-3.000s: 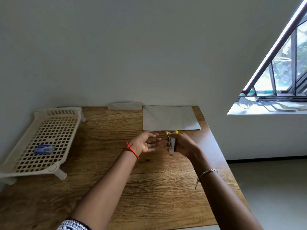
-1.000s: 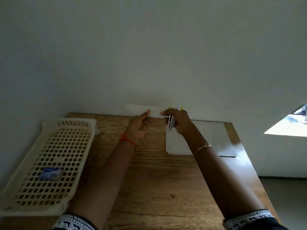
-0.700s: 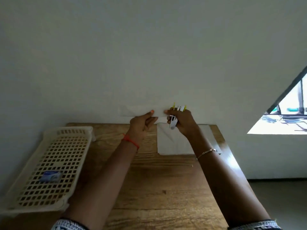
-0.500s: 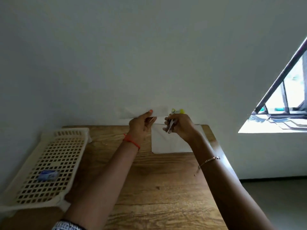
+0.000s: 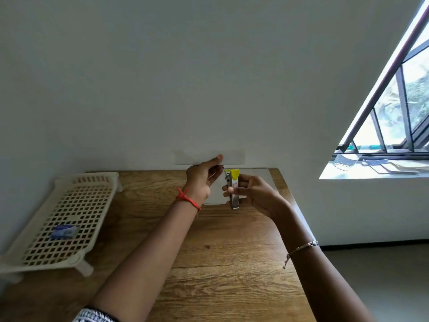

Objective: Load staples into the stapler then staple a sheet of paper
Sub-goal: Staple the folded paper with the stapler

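Your left hand (image 5: 201, 180) pinches a folded paper strip (image 5: 209, 156) above the table's (image 5: 222, 263) far edge; your right hand (image 5: 251, 194) grips the upright stapler (image 5: 233, 191), seemingly closed. Feed the strip's end fully between the stapler's arms before squeezing.

We can read no text anywhere: the red-outlined label on the stapler (image 5: 232, 190) and the print on the small blue box (image 5: 64, 231) are both too blurred.
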Available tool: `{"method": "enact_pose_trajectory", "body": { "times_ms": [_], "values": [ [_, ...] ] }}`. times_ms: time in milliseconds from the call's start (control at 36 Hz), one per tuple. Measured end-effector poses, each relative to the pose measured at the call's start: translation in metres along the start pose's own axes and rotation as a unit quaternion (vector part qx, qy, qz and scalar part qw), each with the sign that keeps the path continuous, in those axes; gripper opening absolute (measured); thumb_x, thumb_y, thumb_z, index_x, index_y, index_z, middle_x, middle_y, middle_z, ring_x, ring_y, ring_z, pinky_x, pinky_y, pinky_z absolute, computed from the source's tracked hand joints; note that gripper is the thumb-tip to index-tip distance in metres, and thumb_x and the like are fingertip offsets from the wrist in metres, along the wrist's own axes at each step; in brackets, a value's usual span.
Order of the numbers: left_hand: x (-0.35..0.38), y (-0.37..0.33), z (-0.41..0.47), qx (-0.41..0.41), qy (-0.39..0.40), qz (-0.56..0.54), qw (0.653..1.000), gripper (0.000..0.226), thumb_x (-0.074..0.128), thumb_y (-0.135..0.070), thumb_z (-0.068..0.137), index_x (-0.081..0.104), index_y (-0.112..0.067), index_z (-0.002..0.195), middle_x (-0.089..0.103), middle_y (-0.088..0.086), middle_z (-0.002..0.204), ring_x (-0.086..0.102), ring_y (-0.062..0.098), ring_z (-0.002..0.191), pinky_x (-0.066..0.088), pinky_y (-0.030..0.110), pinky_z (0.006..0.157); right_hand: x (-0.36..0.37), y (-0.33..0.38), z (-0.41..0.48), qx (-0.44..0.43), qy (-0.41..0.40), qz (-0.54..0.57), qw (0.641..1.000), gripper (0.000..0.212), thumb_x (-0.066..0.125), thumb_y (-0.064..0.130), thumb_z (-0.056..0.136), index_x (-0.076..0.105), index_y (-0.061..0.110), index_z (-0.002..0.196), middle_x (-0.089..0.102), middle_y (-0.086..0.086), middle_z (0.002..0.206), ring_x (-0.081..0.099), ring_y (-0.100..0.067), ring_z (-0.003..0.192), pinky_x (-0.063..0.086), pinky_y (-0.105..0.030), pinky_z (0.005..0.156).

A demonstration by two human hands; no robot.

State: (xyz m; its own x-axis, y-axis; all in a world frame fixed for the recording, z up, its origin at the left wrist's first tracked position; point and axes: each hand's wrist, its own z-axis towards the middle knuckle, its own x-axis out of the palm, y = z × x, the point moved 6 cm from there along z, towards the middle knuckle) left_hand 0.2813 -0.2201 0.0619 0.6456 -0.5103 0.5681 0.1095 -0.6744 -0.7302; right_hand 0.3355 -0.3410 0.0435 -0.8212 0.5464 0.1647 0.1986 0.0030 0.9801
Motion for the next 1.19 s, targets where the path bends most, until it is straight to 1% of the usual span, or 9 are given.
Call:
{"method": "enact_pose_trajectory", "body": {
  "times_ms": [83, 250, 361, 528, 667, 806, 889, 1028, 1194],
  "values": [
    [0.003, 0.007, -0.007, -0.001, 0.0, 0.027, 1.0, 0.014, 0.074, -0.002, 0.074, 0.061, -0.006, 0.075, 0.067, 0.004, 0.061, 0.064, 0.011, 0.054, 0.055, 0.016, 0.047, -0.002, 0.001, -0.006, -0.008, -0.014, 0.025, 1.0, 0.039, 0.066, 0.007, 0.078, 0.056, 0.003, 0.116, 0.067, -0.014, 0.099, 0.069, -0.02, 0.088, 0.059, -0.034, 0.07],
    [0.006, 0.02, -0.016, 0.025, 0.006, 0.071, 0.997, 0.019, 0.072, -0.001, 0.074, 0.06, -0.012, 0.082, 0.064, 0.003, 0.08, 0.059, 0.012, 0.07, 0.052, 0.018, 0.056, -0.009, 0.001, -0.018, -0.028, -0.039, 0.069, 0.996, 0.027, 0.059, 0.005, 0.084, 0.057, -0.001, 0.11, 0.066, -0.016, 0.105, 0.069, -0.022, 0.09, 0.059, -0.033, 0.067],
    [0.007, 0.029, -0.021, 0.025, 0.015, 0.07, 0.997, 0.02, 0.072, 0.001, 0.074, 0.06, -0.013, 0.08, 0.064, 0.002, 0.079, 0.06, 0.012, 0.071, 0.054, 0.015, 0.053, -0.014, -0.001, -0.025, -0.032, -0.06, 0.074, 0.995, 0.027, 0.056, 0.005, 0.087, 0.056, -0.007, 0.11, 0.066, -0.017, 0.104, 0.067, -0.025, 0.092, 0.059, -0.044, 0.077],
    [0.006, 0.043, -0.026, 0.019, 0.011, 0.07, 0.997, 0.017, 0.072, 0.0, 0.074, 0.061, -0.013, 0.078, 0.064, 0.003, 0.079, 0.06, 0.014, 0.072, 0.054, 0.015, 0.053, -0.017, -0.002, -0.033, -0.026, -0.078, 0.083, 0.993, 0.019, 0.064, 0.015, 0.079, 0.066, 0.006, 0.096, 0.072, -0.009, 0.089, 0.069, -0.019, 0.08, 0.058, -0.039, 0.071],
    [0.015, 0.051, -0.028, 0.012, 0.064, 0.083, 0.994, 0.013, 0.069, -0.006, 0.079, 0.062, -0.012, 0.088, 0.065, 0.004, 0.089, 0.061, 0.019, 0.089, 0.05, 0.025, 0.081, -0.02, -0.008, -0.033, -0.013, -0.116, 0.113, 0.987, 0.01, 0.063, 0.012, 0.083, 0.067, 0.005, 0.09, 0.07, -0.007, 0.08, 0.069, -0.015, 0.071, 0.059, -0.03, 0.061],
    [0.027, 0.062, -0.033, -0.022, 0.113, 0.11, 0.987, 0.012, 0.071, -0.018, 0.076, 0.063, -0.013, 0.084, 0.065, 0.003, 0.077, 0.061, 0.014, 0.07, 0.05, 0.023, 0.059, -0.019, -0.01, -0.031, 0.0, -0.146, 0.088, 0.985, 0.018, 0.063, 0.007, 0.083, 0.07, 0.009, 0.067, 0.072, -0.005, 0.065, 0.068, -0.015, 0.062, 0.057, -0.027, 0.056],
    [0.027, 0.062, -0.031, 0.003, 0.079, 0.106, 0.991, 0.01, 0.071, -0.009, 0.077, 0.063, -0.013, 0.081, 0.064, 0.003, 0.077, 0.06, 0.015, 0.069, 0.049, 0.025, 0.06, -0.02, -0.01, -0.029, 0.003, -0.172, 0.08, 0.982, 0.013, 0.063, 0.003, 0.081, 0.068, 0.005, 0.069, 0.069, -0.007, 0.065, 0.067, -0.016, 0.06, 0.056, -0.03, 0.058],
    [0.02, 0.06, -0.029, 0.026, 0.017, 0.068, 0.997, 0.014, 0.074, -0.005, 0.072, 0.063, -0.012, 0.074, 0.065, -0.007, 0.051, 0.06, 0.004, 0.042, 0.042, 0.012, 0.038, -0.019, -0.01, -0.025, -0.006, -0.217, 0.043, 0.975, 0.01, 0.069, 0.005, 0.077, 0.067, 0.003, 0.067, 0.069, -0.005, 0.054, 0.066, -0.017, 0.052, 0.055, -0.031, 0.056],
    [0.015, 0.058, -0.024, 0.051, -0.001, 0.051, 0.997, 0.015, 0.074, -0.004, 0.072, 0.062, -0.013, 0.069, 0.062, -0.006, 0.053, 0.058, 0.004, 0.04, 0.04, 0.012, 0.037, -0.015, -0.011, -0.017, -0.043, -0.236, 0.044, 0.97, 0.015, 0.068, 0.001, 0.077, 0.067, 0.007, 0.063, 0.068, -0.001, 0.05, 0.066, -0.013, 0.05, 0.056, -0.023, 0.05]
  ]
}}
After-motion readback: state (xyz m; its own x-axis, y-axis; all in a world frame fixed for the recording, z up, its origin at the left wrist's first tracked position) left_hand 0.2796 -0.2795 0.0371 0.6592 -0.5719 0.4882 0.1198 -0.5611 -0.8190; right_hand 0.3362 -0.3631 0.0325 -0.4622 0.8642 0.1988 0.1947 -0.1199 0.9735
